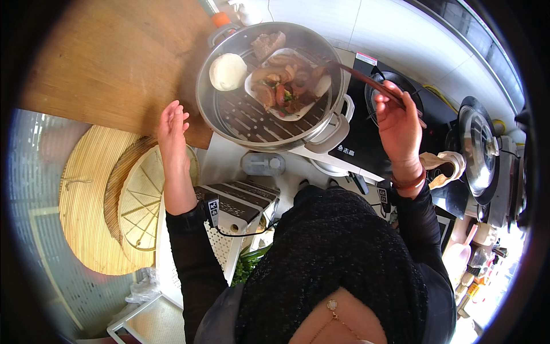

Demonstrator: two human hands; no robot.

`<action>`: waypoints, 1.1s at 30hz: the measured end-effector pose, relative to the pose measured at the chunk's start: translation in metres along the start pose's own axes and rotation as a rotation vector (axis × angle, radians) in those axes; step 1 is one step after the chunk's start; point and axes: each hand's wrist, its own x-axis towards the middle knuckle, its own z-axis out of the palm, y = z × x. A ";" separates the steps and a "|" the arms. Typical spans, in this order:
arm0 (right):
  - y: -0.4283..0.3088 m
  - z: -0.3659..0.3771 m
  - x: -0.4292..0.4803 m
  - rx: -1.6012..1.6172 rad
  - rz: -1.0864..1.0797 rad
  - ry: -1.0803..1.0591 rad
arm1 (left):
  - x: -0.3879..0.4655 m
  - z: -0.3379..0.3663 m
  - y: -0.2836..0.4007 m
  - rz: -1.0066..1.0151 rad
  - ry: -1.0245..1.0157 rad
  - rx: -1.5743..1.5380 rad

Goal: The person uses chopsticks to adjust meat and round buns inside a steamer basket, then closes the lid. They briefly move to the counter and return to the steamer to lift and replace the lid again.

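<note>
My right hand (397, 120) holds a pair of dark wooden chopsticks (369, 81), their tips at the right side of a plate of meat. That white plate (296, 115) stands in a large round metal steamer (270, 146), heaped with browned meat pieces (275, 81) and bits of green. Beside it in the steamer lie a round white bun (228, 72) and a brownish lump of food (268, 44). Light steam hangs over the pot. My left hand (174, 129) is raised left of the steamer, fingers apart, touching nothing.
A wooden board or tabletop (129, 56) spans the upper left, with round woven trays (86, 189) below it. Right of the steamer is a black cooktop (361, 142) with a burner. A glass lid (477, 150) leans farther right. A clear plastic container (263, 164) stands lower down.
</note>
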 end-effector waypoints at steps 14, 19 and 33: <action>-0.110 -0.034 -0.032 -0.153 -0.374 -0.149 | 0.041 -0.003 0.001 0.026 -0.085 0.155; -0.090 -0.023 -0.038 -0.451 -0.397 0.227 | 0.080 -0.002 -0.009 -0.038 -0.171 0.173; 0.039 0.024 -0.047 -1.483 0.226 -0.039 | 0.192 0.039 -0.030 -0.188 -0.628 -0.170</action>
